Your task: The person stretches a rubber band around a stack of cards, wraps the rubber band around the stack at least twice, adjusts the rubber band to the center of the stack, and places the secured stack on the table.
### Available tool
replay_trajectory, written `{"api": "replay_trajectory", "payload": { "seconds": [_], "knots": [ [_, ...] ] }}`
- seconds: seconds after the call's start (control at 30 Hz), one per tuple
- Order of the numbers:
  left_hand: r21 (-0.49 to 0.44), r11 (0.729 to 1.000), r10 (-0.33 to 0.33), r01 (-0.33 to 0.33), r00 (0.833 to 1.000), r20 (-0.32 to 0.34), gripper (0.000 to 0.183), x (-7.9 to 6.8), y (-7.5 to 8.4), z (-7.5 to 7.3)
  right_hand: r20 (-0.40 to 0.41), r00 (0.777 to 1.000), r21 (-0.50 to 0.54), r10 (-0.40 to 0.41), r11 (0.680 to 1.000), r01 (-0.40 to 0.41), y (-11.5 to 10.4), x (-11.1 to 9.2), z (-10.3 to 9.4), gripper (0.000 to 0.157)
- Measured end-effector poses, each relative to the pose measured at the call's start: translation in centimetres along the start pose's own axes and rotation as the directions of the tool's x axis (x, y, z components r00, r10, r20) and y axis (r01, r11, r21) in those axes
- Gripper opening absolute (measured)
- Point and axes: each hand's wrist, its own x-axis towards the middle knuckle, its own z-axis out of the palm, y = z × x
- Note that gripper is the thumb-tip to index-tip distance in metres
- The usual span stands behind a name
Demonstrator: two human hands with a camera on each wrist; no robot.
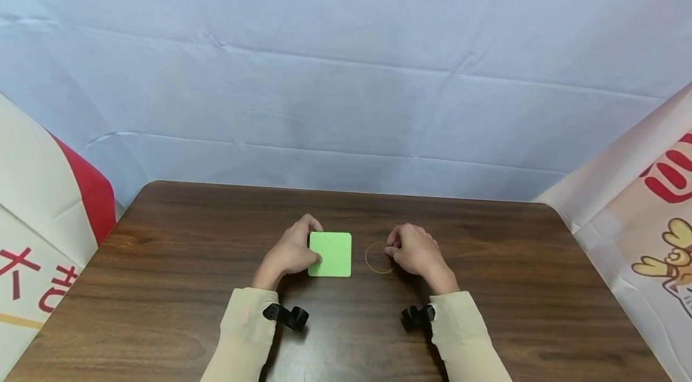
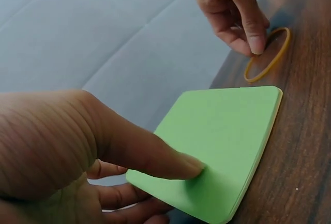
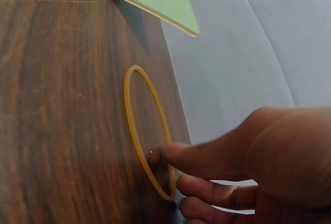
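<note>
Rubber band (image 3: 128, 100) in my pinch

My right hand (image 1: 413, 251) pinches it, right of the green pad (image 1: 332, 254); my left hand (image 1: 294, 251) grips the pad's left side. Apparently I'm picking up the band; lifting calls for a steady pinch.

Dark wood-grain table (image 1: 173, 310); yellow rubber band (image 3: 133, 135) lying on it.

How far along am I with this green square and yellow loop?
Done: both look grasped. In hand: the green square, held by the left hand; the yellow loop, pinched by the right hand. Remaining: they're apart, so perhaps bringing them together.
</note>
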Motion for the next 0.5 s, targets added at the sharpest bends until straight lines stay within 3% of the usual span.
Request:
{"api": "replay_trajectory", "payload": {
  "seconds": [0.13, 0.3, 0.5],
  "knots": [
    [-0.011, 1.0, 0.022, -0.022, 1.0, 0.001, 0.052, 0.02, 0.05, -0.16, 0.007, 1.0, -0.013, 0.015, 1.0, -0.015, -0.22, 0.0, 0.21, 0.016],
    [0.012, 0.999, 0.044, -0.044, 0.999, 0.008, 0.048, 0.09, 0.13, -0.15, 0.053, 0.997, -0.071, -0.062, 0.995, 0.065, -0.4, -0.19, 0.33, 0.024],
    [-0.039, 0.996, 0.075, -0.074, 0.997, 0.014, 0.034, 0.14, -0.16, -0.19, 0.037, 0.995, 0.074, -0.087, 0.994, 0.084, -0.41, -0.27, -0.02, 0.012]
  ]
}}
